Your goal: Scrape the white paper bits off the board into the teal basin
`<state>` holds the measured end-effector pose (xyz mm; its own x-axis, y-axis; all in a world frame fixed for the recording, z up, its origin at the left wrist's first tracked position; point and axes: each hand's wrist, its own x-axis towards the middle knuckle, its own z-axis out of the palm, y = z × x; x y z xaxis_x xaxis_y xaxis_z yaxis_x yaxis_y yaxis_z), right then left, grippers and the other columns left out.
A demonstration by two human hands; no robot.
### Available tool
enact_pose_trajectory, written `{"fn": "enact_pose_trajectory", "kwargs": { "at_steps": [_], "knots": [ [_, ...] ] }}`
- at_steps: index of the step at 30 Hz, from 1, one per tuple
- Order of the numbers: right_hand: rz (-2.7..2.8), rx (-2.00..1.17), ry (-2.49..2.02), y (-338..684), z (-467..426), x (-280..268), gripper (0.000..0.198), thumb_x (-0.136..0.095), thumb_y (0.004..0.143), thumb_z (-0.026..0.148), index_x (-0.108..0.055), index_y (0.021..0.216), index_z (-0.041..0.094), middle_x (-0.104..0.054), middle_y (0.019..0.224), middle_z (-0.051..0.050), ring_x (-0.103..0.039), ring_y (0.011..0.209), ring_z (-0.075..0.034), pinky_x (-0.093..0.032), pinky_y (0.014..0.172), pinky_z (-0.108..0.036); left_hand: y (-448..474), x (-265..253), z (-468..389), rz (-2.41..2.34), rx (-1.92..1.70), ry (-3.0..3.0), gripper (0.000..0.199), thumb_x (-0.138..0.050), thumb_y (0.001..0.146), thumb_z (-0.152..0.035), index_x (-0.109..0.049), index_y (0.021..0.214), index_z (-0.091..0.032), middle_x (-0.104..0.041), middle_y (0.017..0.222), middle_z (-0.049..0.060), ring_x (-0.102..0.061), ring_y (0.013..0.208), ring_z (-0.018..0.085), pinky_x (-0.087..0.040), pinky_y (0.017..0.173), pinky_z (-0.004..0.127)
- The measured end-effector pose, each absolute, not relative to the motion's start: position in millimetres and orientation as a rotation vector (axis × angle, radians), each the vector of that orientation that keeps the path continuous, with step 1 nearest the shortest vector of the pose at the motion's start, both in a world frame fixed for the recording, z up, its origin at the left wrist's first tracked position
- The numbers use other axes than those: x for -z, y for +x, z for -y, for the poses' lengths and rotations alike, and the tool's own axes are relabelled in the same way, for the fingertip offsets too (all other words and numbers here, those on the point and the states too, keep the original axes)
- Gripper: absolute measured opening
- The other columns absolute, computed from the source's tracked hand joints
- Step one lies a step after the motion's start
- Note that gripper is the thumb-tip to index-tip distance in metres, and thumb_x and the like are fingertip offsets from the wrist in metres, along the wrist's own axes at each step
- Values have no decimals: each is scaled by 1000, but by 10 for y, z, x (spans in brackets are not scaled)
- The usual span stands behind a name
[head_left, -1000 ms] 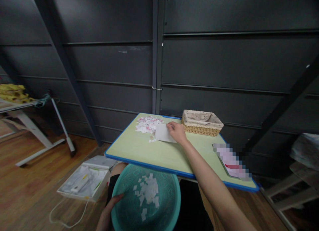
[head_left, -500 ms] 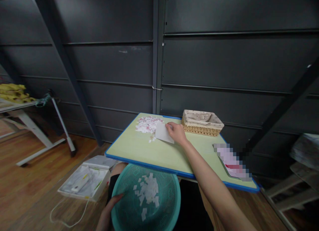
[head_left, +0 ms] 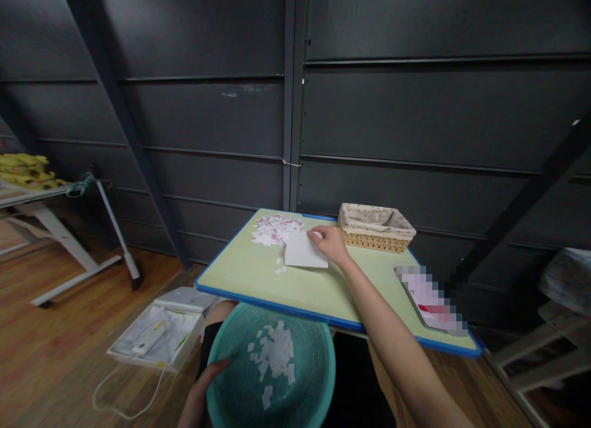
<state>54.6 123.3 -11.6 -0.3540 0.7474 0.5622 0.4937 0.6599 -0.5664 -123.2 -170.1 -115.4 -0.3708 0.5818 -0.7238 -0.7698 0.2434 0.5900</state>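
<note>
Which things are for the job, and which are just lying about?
Seem for the job:
white card, in right hand
teal plastic basket, in left hand
paper scraps, on table

Seem just lying about:
cloth-lined wicker basket
open white box, on floor

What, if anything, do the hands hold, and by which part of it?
The right hand pinches a white card near its upper right corner; the left hand grips the green basket by its left rim.

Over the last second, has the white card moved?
Yes, slightly: the white card in the right hand has shifted toward the near blue table edge.
</note>
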Motion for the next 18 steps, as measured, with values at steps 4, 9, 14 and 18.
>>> {"fn": "enact_pose_trajectory", "kwargs": {
  "at_steps": [4, 9, 14, 18],
  "knots": [
    [2085, -400, -920, 525, -1222, 133, 23, -57, 84, 22, -79, 84, 15, -77, 86, -8, -69, 77, -21, -46, 71, -26, -1221, 1119, 1706, -1358, -1434, -196, 80, -69, 74, -23, -39, 141, 6, -78, 66, 11, -73, 65, 32, -57, 76, 44],
    [2082, -331, -925, 509, -1221, 162, 26, -54, 86, 23, -78, 89, 14, -77, 90, -10, -70, 82, -22, -46, 75, -27, -1217, 1093, 1708, -1368, -1428, -208, 78, -68, 75, -25, -39, 142, 3, -80, 74, 12, -74, 67, 31, -56, 78, 44],
    [2104, -305, -925, 508, -1215, 172, 26, -53, 87, 23, -78, 90, 15, -77, 91, -9, -70, 83, -22, -46, 75, -25, -1183, 1029, 1686, -1397, -1410, -241, 66, -67, 74, -22, -51, 134, -1, -80, 73, 11, -74, 70, 34, -55, 82, 50],
    [2098, -251, -959, 507, -1206, 175, 27, -52, 89, 23, -77, 93, 16, -77, 93, -9, -71, 87, -22, -45, 77, -26, -1158, 1005, 1691, -1421, -1462, -206, 66, -68, 72, -21, -52, 133, -1, -80, 74, 11, -75, 72, 33, -55, 84, 49]
  ]
}}
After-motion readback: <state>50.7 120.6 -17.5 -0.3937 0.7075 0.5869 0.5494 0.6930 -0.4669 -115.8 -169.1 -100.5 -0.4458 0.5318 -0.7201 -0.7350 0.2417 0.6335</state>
